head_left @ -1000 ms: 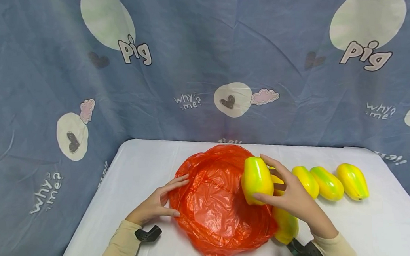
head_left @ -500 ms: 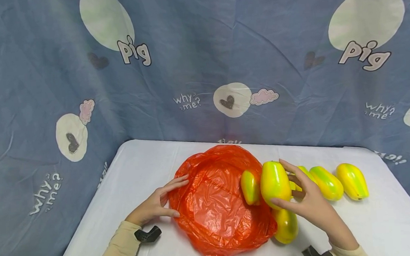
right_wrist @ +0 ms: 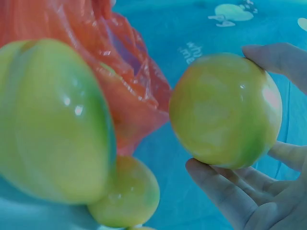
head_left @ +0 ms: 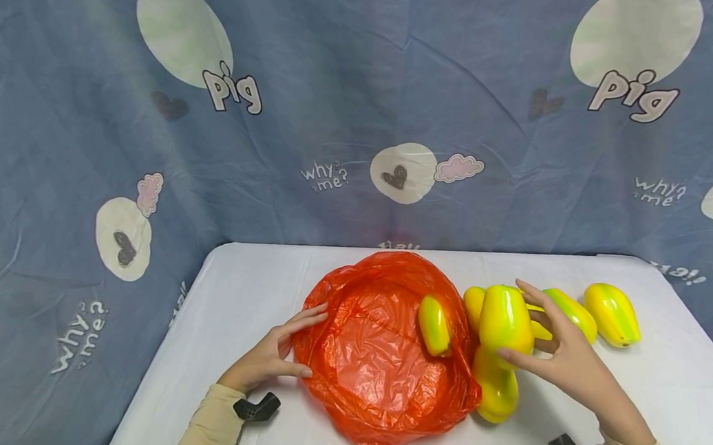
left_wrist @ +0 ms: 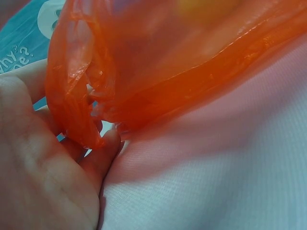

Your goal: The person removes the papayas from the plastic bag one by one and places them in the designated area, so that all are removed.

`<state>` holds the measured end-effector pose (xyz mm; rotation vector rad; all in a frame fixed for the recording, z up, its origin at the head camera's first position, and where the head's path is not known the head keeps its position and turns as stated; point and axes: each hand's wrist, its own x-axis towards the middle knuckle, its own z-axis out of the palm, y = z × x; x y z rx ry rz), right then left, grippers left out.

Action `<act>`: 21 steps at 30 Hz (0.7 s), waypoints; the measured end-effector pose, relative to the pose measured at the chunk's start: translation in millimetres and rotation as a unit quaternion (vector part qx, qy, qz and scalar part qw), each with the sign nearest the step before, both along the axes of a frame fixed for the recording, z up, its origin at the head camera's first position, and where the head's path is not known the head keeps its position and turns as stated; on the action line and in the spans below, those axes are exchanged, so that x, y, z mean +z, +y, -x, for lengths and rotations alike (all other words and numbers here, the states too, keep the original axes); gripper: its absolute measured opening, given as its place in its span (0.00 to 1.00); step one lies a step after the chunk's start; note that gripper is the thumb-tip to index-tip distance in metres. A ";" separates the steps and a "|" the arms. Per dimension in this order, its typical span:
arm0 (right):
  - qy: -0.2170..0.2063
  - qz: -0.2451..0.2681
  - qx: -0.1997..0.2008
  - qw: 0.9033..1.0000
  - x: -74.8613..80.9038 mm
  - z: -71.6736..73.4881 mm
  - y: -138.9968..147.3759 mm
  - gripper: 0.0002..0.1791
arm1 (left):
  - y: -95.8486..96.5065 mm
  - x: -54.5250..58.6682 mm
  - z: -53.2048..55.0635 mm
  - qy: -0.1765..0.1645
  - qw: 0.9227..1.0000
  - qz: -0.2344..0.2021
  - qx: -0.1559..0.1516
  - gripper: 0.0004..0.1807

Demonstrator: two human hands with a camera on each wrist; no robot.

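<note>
A red plastic bag (head_left: 372, 359) lies spread with its mouth up on the white table. At its left rim my left hand (head_left: 260, 357) touches the plastic, thumb and fingers apart; in the left wrist view some fingers are hidden behind the film (left_wrist: 72, 81). My right hand (head_left: 567, 356) grips a yellow-green papaya (head_left: 505, 319) between thumb and fingers, raised just right of the bag. Inside the bag's right side rests a smaller-looking papaya (head_left: 435, 325). Below the held one, another papaya (head_left: 497, 395) lies against the bag's outside.
More papayas stand in a row to the right, including one at the end (head_left: 611, 315) and one partly behind my right hand (head_left: 574, 311). Another papaya (head_left: 474, 304) sits beside the bag's right rim. A blue printed curtain (head_left: 324, 114) hangs behind the white table (head_left: 261, 277).
My right hand has carried its papaya rightward, away from over the bag's right rim. The papaya inside the bag has come into sight. My left hand stays in place.
</note>
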<state>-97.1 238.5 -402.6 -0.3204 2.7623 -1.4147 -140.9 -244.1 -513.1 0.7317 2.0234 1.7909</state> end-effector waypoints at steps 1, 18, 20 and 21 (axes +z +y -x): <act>0.001 0.001 0.000 1.000 -1.3 -0.3 2.0 0.54 | 0.0 0.1 -0.1 0.001 1.000 0.000 0.000 0.49; -0.029 -0.063 -0.010 0.998 -10.8 2.3 44.6 0.53 | 1.2 4.1 -2.1 0.000 1.000 -0.008 -0.002 0.49; -0.034 -0.067 -0.001 0.997 -12.1 1.1 49.4 0.53 | 1.2 4.1 -2.2 -0.001 1.000 -0.007 -0.002 0.49; -0.036 -0.070 0.004 0.997 -12.9 0.6 51.5 0.53 | 1.0 4.1 -2.1 -0.001 1.000 -0.007 -0.001 0.49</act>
